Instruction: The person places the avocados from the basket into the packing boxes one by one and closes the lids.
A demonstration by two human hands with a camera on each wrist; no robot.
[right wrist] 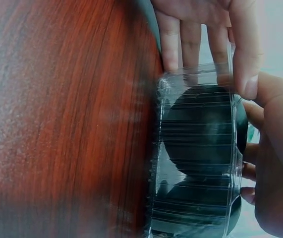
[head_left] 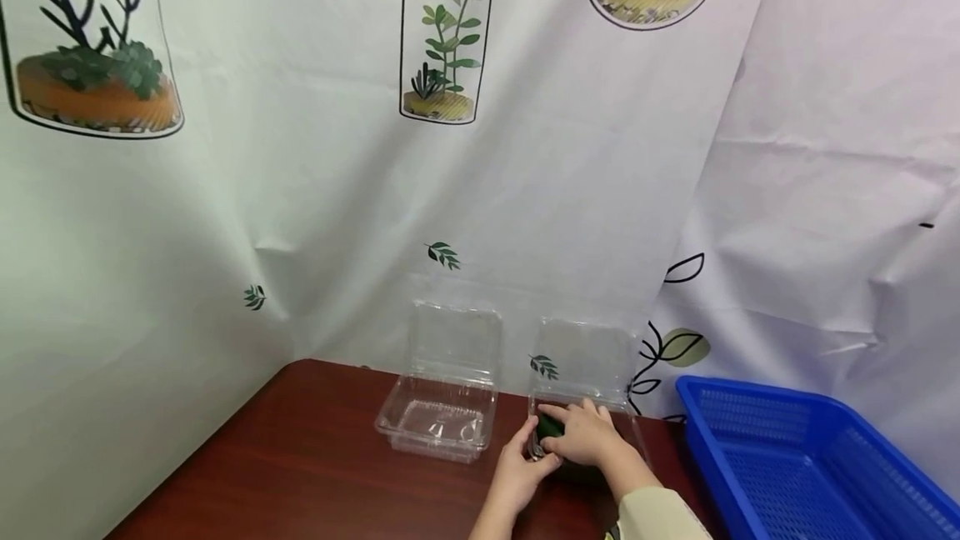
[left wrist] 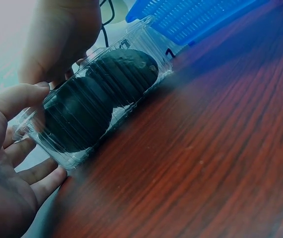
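Note:
Dark green avocados (left wrist: pixel 124 74) lie side by side in a clear plastic clamshell box (right wrist: pixel 168 89), whose lid (head_left: pixel 585 352) stands raised at the back. My left hand (head_left: pixel 516 469) holds the box's left end, thumb over the rim and fingers against the outer wall. From above, my right hand (head_left: pixel 592 436) reaches into the box, fingers and thumb curled round the avocado (head_left: pixel 551 426) nearest the left hand. The right fingertips are partly hidden behind the fruit. To the left is a second clear clamshell box (head_left: pixel 438 415) with its lid up.
A blue plastic basket (head_left: pixel 720 457) stands at the right, close to the box in hand. The brown wooden table (head_left: pixel 300 457) ends at a rounded left corner. Behind it hangs a white curtain (head_left: pixel 337 190) printed with plants.

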